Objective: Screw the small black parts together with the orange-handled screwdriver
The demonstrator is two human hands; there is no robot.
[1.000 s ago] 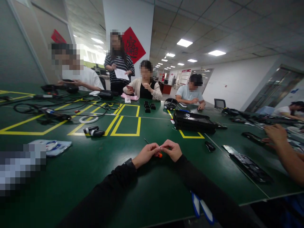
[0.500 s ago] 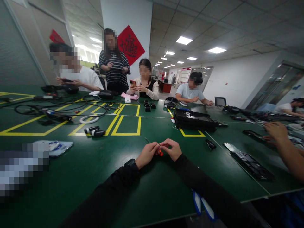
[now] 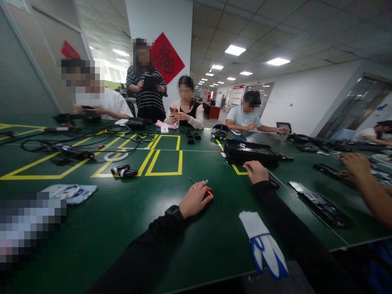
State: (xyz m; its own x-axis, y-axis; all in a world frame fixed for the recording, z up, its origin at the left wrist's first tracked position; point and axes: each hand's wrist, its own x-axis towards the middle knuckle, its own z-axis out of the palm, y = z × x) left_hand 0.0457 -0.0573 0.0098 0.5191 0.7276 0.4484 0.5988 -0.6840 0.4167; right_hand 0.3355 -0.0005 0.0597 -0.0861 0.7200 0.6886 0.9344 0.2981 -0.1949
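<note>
My left hand [image 3: 195, 199] lies low over the green table, its fingers closed round a screwdriver [image 3: 210, 194]. The orange part of the handle shows beside the fingers, and its thin shaft points away to the far left. Further forward, my right hand [image 3: 257, 171] is at the near side of a stack of black trays [image 3: 251, 153]. Its fingers are curled together, and whatever they may hold is hidden. Beside the right wrist lies a small black part [image 3: 274, 184], partly covered by the sleeve. A white work glove with blue edging [image 3: 255, 226] rests near the table's front edge.
At left are a phone-like light blue object [image 3: 76, 194], black cylinders [image 3: 124, 171], a white cable coil [image 3: 116, 156] and black cables [image 3: 36, 143]. A long black panel [image 3: 321, 204] lies at right, near a co-worker's hand [image 3: 357, 165]. Several people sit or stand across the table.
My right hand has left the left hand and moved forward and right towards the trays. The left hand keeps the screwdriver, its fingers now flatter over it. More of the glove shows.
</note>
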